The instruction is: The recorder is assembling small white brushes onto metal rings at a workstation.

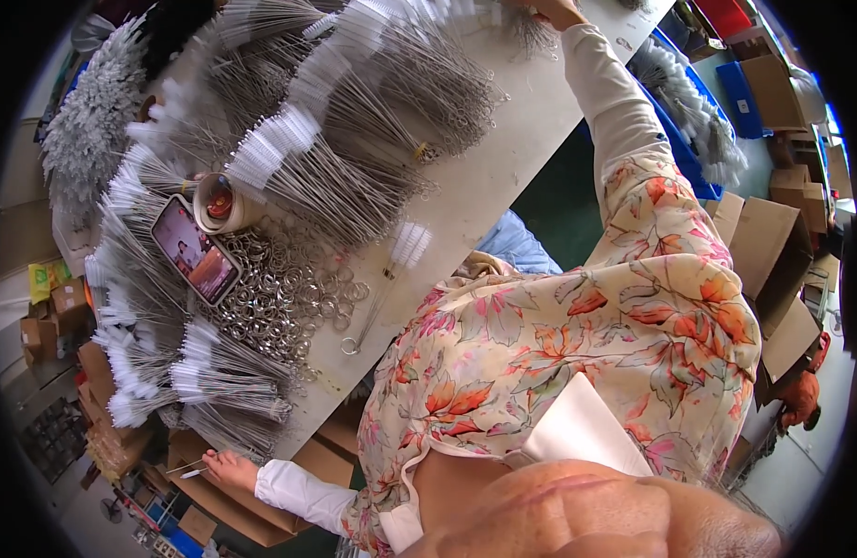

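Observation:
At the lower left, my left hand (231, 470) is closed, pinching a thin wire brush (194, 472) with a small white tip, just off the table's edge. My right hand (560, 11) reaches to the top edge, where the picture cuts off most of its fingers. Beside it lies a small pile of wire brushes (532, 39). Between my hands, bundles of white-bristled wire brushes (354, 186) with looped ends cover much of the table (484, 186). A single wire brush (391, 274) lies apart near my body, its loop toward me. Loose metal rings (270, 288) form a heap.
A phone (196, 249) with a lit screen leans by a round container (222, 205) at the heap. Blue bins (693, 112) with more brushes stand to the right. Cardboard boxes (772, 270) are behind them, and another open box (233, 502) sits below my left arm.

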Action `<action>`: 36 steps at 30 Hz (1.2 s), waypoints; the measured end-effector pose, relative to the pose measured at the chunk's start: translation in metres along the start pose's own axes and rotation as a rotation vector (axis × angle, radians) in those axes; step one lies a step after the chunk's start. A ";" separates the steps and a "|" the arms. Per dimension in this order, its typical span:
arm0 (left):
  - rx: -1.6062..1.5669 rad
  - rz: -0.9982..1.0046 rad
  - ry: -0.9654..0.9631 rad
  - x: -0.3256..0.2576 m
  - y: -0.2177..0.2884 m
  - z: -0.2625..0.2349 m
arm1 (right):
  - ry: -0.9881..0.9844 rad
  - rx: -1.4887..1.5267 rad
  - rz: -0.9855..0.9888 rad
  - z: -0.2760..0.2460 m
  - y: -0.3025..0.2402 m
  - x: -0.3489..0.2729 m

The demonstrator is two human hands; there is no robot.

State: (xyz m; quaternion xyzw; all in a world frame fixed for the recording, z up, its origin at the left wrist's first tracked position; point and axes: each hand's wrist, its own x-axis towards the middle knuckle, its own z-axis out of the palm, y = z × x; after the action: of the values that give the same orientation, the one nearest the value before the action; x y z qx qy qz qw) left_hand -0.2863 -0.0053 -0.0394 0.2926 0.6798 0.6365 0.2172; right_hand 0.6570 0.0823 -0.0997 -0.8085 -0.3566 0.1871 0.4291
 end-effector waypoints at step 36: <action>-0.564 -0.215 -0.465 -0.129 0.042 0.074 | -0.195 0.235 0.294 0.006 -0.045 -0.014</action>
State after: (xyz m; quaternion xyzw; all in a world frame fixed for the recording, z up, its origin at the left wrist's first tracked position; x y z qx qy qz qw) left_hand -0.1370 -0.0374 -0.0147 0.2851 0.4374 0.6887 0.5031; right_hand 0.6258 0.0922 -0.0661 -0.7743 -0.2504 0.3653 0.4520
